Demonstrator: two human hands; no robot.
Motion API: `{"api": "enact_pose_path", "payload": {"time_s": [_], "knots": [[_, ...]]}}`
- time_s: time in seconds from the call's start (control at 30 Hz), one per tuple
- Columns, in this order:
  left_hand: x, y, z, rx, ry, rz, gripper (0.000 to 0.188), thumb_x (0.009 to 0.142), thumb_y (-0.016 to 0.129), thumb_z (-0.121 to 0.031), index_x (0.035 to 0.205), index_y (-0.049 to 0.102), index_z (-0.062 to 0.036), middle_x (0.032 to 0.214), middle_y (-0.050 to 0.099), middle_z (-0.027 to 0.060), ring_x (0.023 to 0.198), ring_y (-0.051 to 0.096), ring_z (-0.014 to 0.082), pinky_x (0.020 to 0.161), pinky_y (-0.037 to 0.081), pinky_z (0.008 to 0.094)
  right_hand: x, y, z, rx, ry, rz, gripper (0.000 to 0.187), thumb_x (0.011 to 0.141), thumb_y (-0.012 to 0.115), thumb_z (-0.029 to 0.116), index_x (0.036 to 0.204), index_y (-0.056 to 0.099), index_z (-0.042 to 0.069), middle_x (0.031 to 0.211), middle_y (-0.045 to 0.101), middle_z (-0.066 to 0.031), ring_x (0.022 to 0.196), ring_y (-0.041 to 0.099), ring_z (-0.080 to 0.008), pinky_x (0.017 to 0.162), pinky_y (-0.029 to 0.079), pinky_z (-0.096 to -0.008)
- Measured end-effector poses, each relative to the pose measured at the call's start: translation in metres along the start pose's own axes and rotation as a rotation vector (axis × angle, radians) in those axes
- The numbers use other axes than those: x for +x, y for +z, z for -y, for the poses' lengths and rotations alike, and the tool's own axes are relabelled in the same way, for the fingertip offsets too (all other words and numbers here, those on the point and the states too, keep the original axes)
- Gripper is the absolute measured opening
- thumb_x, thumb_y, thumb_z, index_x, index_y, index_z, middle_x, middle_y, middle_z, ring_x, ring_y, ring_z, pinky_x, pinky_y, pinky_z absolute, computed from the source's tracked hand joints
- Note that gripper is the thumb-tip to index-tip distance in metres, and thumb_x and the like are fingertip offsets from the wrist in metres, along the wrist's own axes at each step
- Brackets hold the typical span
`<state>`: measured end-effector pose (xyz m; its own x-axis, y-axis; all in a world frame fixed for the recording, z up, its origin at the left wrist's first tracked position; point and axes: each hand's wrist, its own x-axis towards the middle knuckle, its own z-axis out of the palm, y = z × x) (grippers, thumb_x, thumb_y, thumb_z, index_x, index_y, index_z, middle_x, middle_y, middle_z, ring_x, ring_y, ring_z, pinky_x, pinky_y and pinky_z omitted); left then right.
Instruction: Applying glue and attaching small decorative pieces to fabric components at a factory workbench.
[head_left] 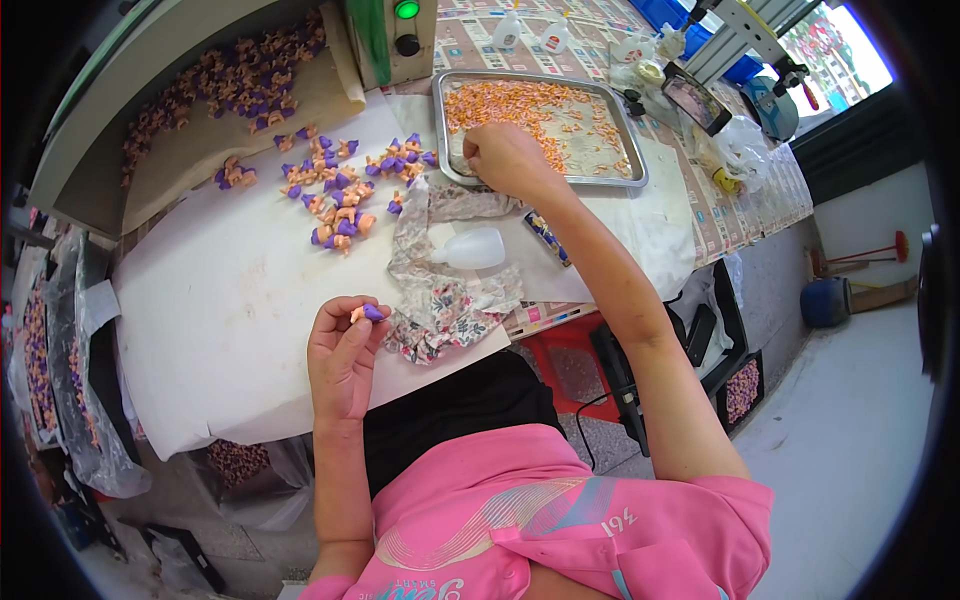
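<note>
Between the thumb and fingers of my left hand (342,360) is a small plastic figurine (371,313), flesh-coloured with a purple part, held just above the white table covering. My right hand (508,160) reaches over the near left corner of a metal tray (641,160). Its fingers are curled together, and whatever they may hold is hidden. Many tiny orange and pale pieces (500,105) lie scattered inside the tray. Left of it, a loose group of similar purple and flesh-coloured figurines (342,200) rests on the white covering.
A translucent squeeze bottle (474,248) lies on a crumpled floral cloth (435,320). More figurines sit on a brown sheet (190,190) under a machine housing at left. A phone (697,100) on a metal stand is at far right, above a plastic bag (738,148). Below is a red stool (570,365).
</note>
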<state>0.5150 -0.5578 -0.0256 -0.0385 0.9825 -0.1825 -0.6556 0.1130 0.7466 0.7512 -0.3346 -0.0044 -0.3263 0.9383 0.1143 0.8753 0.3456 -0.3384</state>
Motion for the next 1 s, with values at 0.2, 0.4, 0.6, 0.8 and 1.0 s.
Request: {"api": "enact_pose_path", "payload": {"time_s": [0.2, 0.4, 0.6, 0.8, 1.0], "knots": [[-0.007, -0.006, -0.002, -0.029, 0.009, -0.015, 0.021, 0.09, 0.057, 0.003, 0.11, 0.054, -0.002, 0.112, 0.06, 0.0107, 0.104, 0.063, 0.0202, 0.089, 0.056, 0.0283, -0.005, 0.0, 0.003, 0.191, -0.073, -0.076, 0.012, 0.077, 0.061, 0.005, 0.087, 0.067, 0.002, 0.081, 0.067, -0.0148, 0.078, 0.065, -0.0292, 0.071, 0.051, -0.0393], [-0.01, -0.024, -0.009, 0.017, 0.009, -0.041, 0.02, 0.091, 0.056, 0.002, 0.111, 0.055, -0.001, 0.109, 0.06, 0.0104, 0.102, 0.063, 0.0192, 0.088, 0.055, 0.0282, -0.056, -0.006, 0.05, 0.545, -0.073, -0.116, 0.01, 0.088, 0.062, 0.006, 0.097, 0.063, 0.0, 0.08, 0.061, -0.0021, 0.074, 0.055, -0.009, 0.069, 0.046, -0.024], [-0.009, -0.034, -0.011, 0.074, 0.014, -0.027, 0.02, 0.091, 0.059, 0.0, 0.111, 0.056, 0.001, 0.105, 0.061, 0.0092, 0.099, 0.063, 0.0159, 0.088, 0.054, 0.0293, -0.128, 0.017, 0.119, 1.186, 0.048, 0.305, 0.008, 0.091, 0.062, 0.004, 0.097, 0.061, 0.001, 0.087, 0.058, 0.0027, 0.076, 0.051, -0.0015, 0.065, 0.041, -0.0173], [-0.015, -0.048, -0.008, 0.076, 0.08, 0.025, 0.02, 0.091, 0.062, -0.002, 0.111, 0.056, 0.002, 0.106, 0.062, 0.0083, 0.099, 0.062, 0.0138, 0.089, 0.054, 0.0296, -0.143, 0.039, 0.157, 1.367, 0.168, 0.39, 0.007, 0.089, 0.065, 0.005, 0.094, 0.062, 0.001, 0.081, 0.06, 0.0038, 0.067, 0.05, -0.0015, 0.056, 0.039, -0.0175], [-0.017, -0.049, -0.005, 0.071, 0.111, 0.044, 0.02, 0.091, 0.062, -0.001, 0.11, 0.057, 0.0019, 0.107, 0.062, 0.008, 0.098, 0.062, 0.0136, 0.089, 0.054, 0.0296, -0.147, 0.045, 0.165, 1.251, 0.18, 0.224, 0.01, 0.086, 0.069, 0.004, 0.095, 0.067, 0.0, 0.083, 0.061, 0.0024, 0.069, 0.055, -0.0033, 0.06, 0.043, -0.0181]]}}
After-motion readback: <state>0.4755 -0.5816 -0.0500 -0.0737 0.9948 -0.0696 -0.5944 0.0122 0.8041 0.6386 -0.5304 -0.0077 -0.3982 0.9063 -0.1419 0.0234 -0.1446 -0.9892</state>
